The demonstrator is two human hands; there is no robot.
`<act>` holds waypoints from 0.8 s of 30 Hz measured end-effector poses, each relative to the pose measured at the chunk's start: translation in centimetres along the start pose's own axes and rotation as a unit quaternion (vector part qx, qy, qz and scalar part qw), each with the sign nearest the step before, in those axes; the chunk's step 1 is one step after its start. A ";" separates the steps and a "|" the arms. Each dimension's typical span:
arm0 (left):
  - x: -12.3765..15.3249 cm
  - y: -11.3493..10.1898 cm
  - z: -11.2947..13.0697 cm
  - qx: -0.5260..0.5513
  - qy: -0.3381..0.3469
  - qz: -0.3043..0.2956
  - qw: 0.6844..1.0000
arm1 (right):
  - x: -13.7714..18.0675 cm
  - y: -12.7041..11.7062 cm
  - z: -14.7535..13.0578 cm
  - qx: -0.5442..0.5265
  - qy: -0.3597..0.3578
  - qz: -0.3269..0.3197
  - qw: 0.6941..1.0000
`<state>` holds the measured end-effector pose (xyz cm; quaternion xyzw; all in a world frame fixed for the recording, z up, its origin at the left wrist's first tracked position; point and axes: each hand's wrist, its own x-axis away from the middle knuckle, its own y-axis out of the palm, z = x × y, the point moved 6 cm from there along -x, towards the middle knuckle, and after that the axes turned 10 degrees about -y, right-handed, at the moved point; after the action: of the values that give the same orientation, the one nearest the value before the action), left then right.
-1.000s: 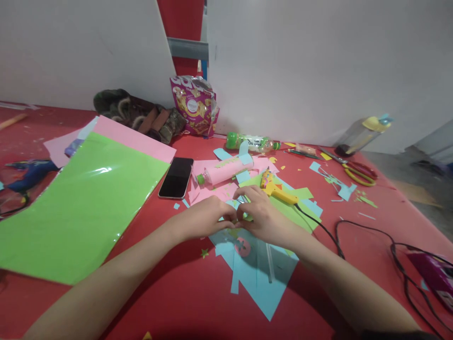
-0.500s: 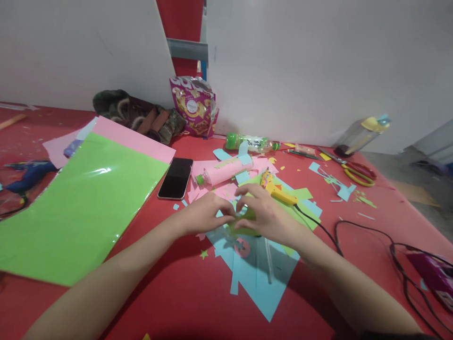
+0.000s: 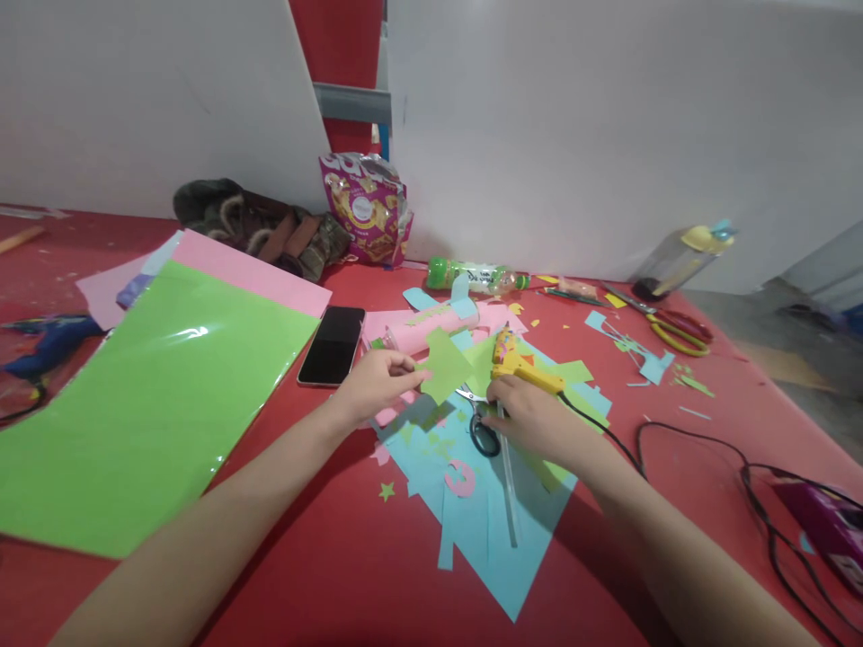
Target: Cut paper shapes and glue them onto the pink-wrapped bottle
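Observation:
My left hand [image 3: 383, 386] pinches a piece of green paper [image 3: 445, 367] by its left edge and holds it up over the paper scraps. A small pair of scissors [image 3: 484, 438] with black handles lies under my right hand [image 3: 529, 415]. The right fingers are curled at the upper handle, partly hiding it. A clear stick [image 3: 510, 494] sticks out below that hand. Just beyond the right fingers is a yellow hot glue gun [image 3: 522, 364]. Light blue paper [image 3: 516, 571] with green scraps and a pink cut-out ring [image 3: 459, 479] lies beneath.
A phone [image 3: 332, 346] and large green sheets [image 3: 162, 404] lie left. Behind are a pink-wrapped bottle [image 3: 431, 329], a green-labelled bottle [image 3: 475, 276] and a snack bag [image 3: 368, 211]. Larger scissors [image 3: 678, 332] and a black cord [image 3: 734, 458] lie right.
My hands have moved apart. The left hand now holds the green paper up flat to view, while the right has come down at the small scissors, which now show.

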<state>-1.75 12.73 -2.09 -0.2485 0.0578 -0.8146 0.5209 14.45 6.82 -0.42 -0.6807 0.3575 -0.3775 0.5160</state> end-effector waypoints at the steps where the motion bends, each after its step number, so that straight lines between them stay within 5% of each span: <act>1: 0.0 0.0 0.0 0.004 0.000 0.002 1.000 | 0.1 0.5 -0.4 0.027 -0.005 -0.020 0.999; 8: 0.1 -0.4 0.2 0.017 0.007 0.012 1.000 | 0.5 0.7 -1.5 0.184 0.040 -0.021 0.982; 24: 0.6 -1.1 1.0 0.026 0.024 0.034 0.999 | 0.3 0.3 0.3 0.181 0.022 -0.019 0.983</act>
<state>-2.42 12.84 -0.64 -0.2134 0.0576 -0.8031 0.5533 14.83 6.61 -0.76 -0.5744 0.2814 -0.4606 0.6153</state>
